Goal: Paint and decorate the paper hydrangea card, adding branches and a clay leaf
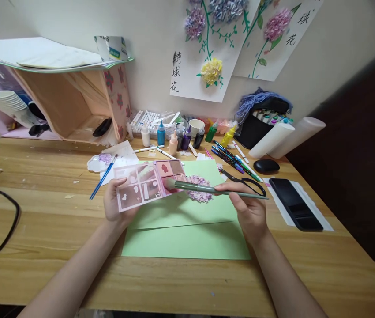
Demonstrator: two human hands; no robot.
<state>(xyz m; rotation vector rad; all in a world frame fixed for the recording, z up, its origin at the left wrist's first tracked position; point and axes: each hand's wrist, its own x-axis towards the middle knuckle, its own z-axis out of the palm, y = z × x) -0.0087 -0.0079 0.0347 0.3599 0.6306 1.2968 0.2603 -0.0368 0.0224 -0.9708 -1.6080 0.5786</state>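
My left hand (117, 204) holds an open pink makeup palette (139, 187) by its clear lid, with the colour pans on the right side. My right hand (249, 207) grips the thin handle of a green makeup brush (197, 187). The brush's bristles rest at a reddish pan of the palette. Beneath both hands lie green paper sheets (187, 243), one overlapping the other. A round pale purple flower of crumpled paper (200, 196) sits on the upper sheet, partly hidden by the brush.
Black scissors (247, 182), pens (229, 157) and a phone (295, 204) lie to the right. Paint bottles (173, 143) line the back. Blue brushes (104, 176) lie left of the palette, near a white paint tray (96, 163). A black cable (15, 221) curves at the far left.
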